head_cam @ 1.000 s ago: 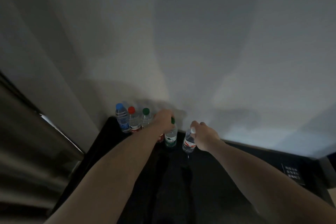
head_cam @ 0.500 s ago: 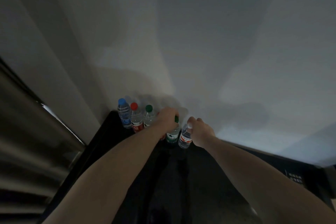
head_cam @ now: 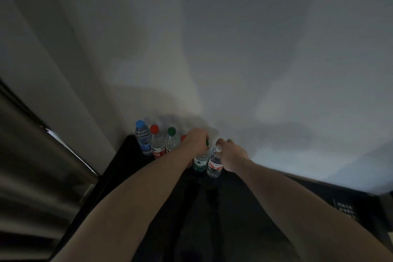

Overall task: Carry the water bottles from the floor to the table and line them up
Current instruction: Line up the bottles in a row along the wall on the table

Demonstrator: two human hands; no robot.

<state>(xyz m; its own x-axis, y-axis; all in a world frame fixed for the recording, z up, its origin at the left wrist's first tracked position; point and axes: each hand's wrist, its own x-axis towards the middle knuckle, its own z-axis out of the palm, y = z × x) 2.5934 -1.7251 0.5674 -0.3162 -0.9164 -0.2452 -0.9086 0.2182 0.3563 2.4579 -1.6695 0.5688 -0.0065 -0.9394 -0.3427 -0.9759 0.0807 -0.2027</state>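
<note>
Two bottles at the tabletop far edge, fingers grasping each: green-capped bottle in left hand, white-capped bottle in right hand; crowding risks toppling the row.

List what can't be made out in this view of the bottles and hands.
- Head view: a red-capped bottle behind the left hand shows only a sliver; the hand hides the rest.
- The green-label bottle has its cap almost wholly under that hand's fingers.
- White print on the dark table at right is too small and blurred to read.
- Bottle label text is too dim to read.
</note>
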